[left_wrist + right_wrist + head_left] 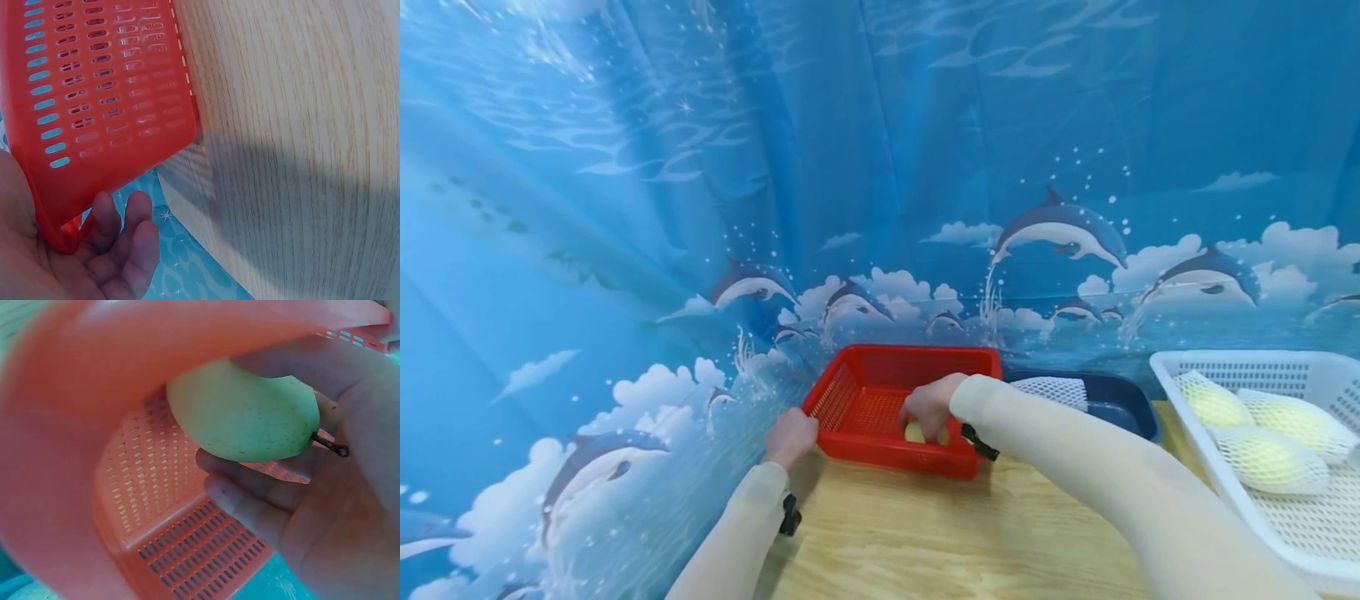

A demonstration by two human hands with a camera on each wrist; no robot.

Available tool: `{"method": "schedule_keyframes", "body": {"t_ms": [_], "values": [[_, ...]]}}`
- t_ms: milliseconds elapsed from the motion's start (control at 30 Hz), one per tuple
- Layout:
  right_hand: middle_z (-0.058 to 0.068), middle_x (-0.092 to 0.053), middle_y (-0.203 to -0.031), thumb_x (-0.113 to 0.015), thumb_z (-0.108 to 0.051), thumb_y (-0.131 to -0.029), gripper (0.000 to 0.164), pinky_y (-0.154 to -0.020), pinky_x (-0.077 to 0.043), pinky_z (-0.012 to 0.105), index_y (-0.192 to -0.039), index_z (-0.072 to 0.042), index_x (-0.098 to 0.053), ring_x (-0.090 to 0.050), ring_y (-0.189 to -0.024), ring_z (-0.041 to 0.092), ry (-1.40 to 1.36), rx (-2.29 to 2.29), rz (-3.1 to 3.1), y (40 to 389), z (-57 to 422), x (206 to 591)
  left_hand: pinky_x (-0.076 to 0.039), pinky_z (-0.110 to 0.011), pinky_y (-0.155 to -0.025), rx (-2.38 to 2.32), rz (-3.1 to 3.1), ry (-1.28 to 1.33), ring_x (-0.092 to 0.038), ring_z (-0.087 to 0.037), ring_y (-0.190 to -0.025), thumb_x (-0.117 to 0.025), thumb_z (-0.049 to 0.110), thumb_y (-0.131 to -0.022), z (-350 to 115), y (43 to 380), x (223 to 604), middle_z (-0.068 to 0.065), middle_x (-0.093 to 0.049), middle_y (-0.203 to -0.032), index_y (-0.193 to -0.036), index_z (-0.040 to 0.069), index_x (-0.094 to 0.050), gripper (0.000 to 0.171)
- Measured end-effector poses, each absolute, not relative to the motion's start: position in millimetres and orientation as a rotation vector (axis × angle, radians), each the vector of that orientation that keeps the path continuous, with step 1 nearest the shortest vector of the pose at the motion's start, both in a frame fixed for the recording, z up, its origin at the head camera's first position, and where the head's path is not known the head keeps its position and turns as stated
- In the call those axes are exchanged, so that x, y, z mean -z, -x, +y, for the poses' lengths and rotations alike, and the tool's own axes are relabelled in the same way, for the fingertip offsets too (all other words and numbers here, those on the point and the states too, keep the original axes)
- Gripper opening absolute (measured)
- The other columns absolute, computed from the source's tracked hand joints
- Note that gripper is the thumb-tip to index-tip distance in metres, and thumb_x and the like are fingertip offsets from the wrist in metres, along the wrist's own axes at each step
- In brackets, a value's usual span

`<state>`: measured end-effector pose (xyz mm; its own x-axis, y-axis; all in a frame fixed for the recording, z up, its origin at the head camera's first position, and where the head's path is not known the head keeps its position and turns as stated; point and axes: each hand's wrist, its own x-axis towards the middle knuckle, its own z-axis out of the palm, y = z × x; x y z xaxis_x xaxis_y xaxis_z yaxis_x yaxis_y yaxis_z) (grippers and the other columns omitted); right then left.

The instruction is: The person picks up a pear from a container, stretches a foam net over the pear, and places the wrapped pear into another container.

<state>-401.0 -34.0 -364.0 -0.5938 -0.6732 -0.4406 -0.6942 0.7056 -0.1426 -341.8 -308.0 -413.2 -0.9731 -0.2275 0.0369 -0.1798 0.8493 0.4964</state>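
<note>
A red plastic basket (887, 463) with slotted walls stands on the wooden table. Inside it, close to the near wall, my right hand (931, 404) holds a pale yellow-green pear (244, 415) by its side. The pear's short brown stem points toward the palm in the right wrist view; fingers hide part of the fruit. My left hand (792, 436) grips the basket's left rim at the near corner. In the left wrist view its fingers curl beneath the rim beside the slotted wall (125, 165).
Right of the red basket is a dark blue tray (1123, 404) holding a white foam net (1052, 390). Farther right, a white basket (1262, 357) contains several net-wrapped yellow fruits (1270, 458). A dolphin-printed blue curtain (865, 208) hangs behind and to the left.
</note>
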Motion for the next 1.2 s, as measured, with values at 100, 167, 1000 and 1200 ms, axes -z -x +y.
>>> {"method": "schedule_keyframes", "body": {"t_ms": [100,167,1000,1200], "values": [[-0.008,-0.060,-0.104,-0.083,-0.016,-0.074,0.054,-0.080,-0.057,0.042,-0.121,-0.034,-0.064,-0.054,-0.097,0.016,1.064,-0.014,2.463,401,-29,358,-0.034,-0.029,-0.043,0.771,-2.931,-0.322,-0.042,-0.015,-0.049,-0.046,0.022,-0.100,-308,345,416,0.000,-0.043,-0.055,-0.063,0.015,-0.049,0.038],[-0.007,-0.059,-0.103,-0.087,-0.019,-0.069,0.056,-0.079,-0.058,0.043,-0.117,-0.034,-0.064,-0.054,-0.098,0.017,1.062,0.025,2.476,399,-25,352,-0.035,-0.030,-0.044,0.769,-2.926,-0.324,-0.044,-0.017,-0.050,-0.046,0.022,-0.101,-308,346,417,-0.001,-0.044,-0.057,-0.065,0.014,-0.050,0.037],[-0.005,-0.057,-0.125,-0.079,-0.025,-0.081,0.057,-0.083,-0.054,0.040,-0.134,-0.030,-0.059,-0.050,-0.113,0.021,1.086,0.217,2.471,354,58,274,-0.039,-0.035,-0.048,0.709,-2.968,-0.343,-0.049,-0.020,-0.055,-0.044,0.024,-0.101,-309,342,410,-0.004,-0.048,-0.062,-0.068,0.014,-0.052,0.035],[-0.009,-0.058,-0.119,-0.081,-0.026,-0.079,0.055,-0.081,-0.053,0.039,-0.130,-0.033,-0.060,-0.051,-0.110,0.020,1.090,0.215,2.446,336,78,270,-0.038,-0.034,-0.047,0.711,-2.975,-0.322,-0.047,-0.020,-0.054,-0.043,0.023,-0.100,-309,341,410,-0.004,-0.047,-0.061,-0.069,0.013,-0.051,0.034]]}}
